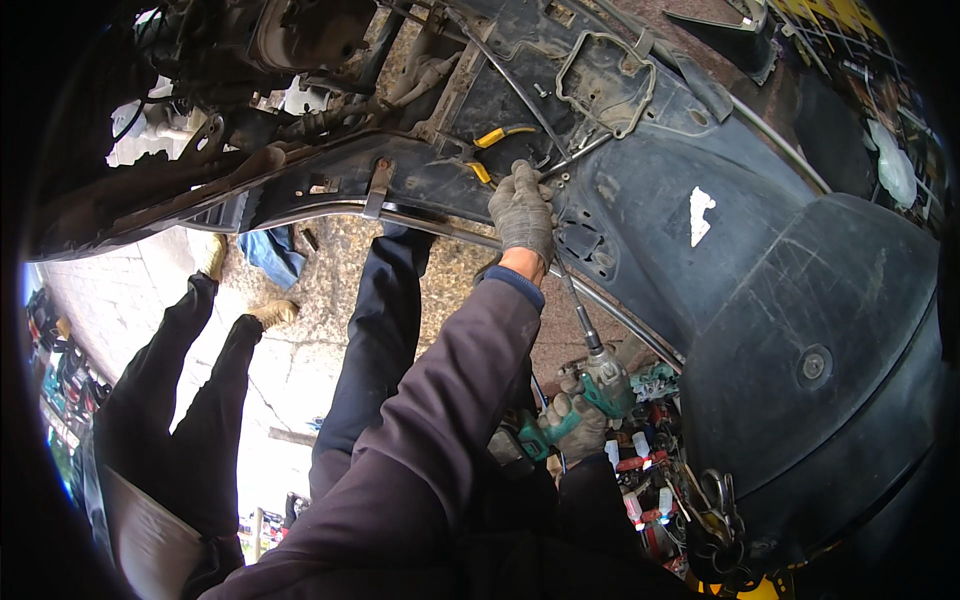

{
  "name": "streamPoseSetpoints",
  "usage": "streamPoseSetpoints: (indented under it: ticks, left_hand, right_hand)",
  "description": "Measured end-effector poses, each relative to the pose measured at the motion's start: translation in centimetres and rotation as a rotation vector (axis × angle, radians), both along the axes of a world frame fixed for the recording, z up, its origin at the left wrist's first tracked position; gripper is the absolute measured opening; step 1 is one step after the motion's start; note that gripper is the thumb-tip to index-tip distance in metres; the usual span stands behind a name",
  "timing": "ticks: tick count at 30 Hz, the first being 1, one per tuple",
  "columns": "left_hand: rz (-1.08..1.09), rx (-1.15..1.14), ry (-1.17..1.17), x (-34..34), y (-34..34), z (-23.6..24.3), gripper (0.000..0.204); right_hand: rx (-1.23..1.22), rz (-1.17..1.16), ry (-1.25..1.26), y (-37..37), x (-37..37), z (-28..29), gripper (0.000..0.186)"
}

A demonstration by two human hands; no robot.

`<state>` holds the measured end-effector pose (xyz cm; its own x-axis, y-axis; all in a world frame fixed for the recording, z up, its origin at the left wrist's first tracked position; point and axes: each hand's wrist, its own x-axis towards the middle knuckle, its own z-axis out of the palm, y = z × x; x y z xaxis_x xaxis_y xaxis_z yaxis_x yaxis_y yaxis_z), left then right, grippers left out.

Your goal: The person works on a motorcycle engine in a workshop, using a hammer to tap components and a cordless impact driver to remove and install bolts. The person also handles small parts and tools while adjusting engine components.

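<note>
My left hand [522,210], in a dirty grey glove, has its fingers closed at the dark vehicle panel [650,170]; what is inside them I cannot make out. A dark metal bar [590,147] meets it from the upper right. Just left of it lies a yellow-handled tool [490,137]. My right hand [578,430], gloved and lower right, grips a teal-and-silver power driver [607,380], whose long extension [578,305] points up toward the panel beside my left hand. A white torn patch [699,215] marks the panel.
Dark underbody parts [300,60] fill the upper left. A metal rail [630,330] runs along the panel's edge. Another person's legs [180,390] stand at left on the pavement [90,300]. Red-handled tools [645,460] hang at lower right. A curved black cover [800,420] fills the right.
</note>
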<state>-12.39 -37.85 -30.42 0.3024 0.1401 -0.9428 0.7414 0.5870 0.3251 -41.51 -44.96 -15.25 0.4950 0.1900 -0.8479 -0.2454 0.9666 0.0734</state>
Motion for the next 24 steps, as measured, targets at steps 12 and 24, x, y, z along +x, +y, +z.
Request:
streamPoseSetpoints:
  ticks: [12, 24]
  left_hand:
    - [-0.051, -0.010, 0.018, -0.3, 0.4, 0.4, 0.023]
    - [0.243, -0.163, -0.087, 2.9, 7.2, 6.6, 0.014]
  right_hand:
    - [0.079, -0.008, -0.075, -0.1, -0.7, -0.8, 0.023]
    - [0.054, 0.129, -0.134, 0.1, 4.0, -0.2, 0.031]
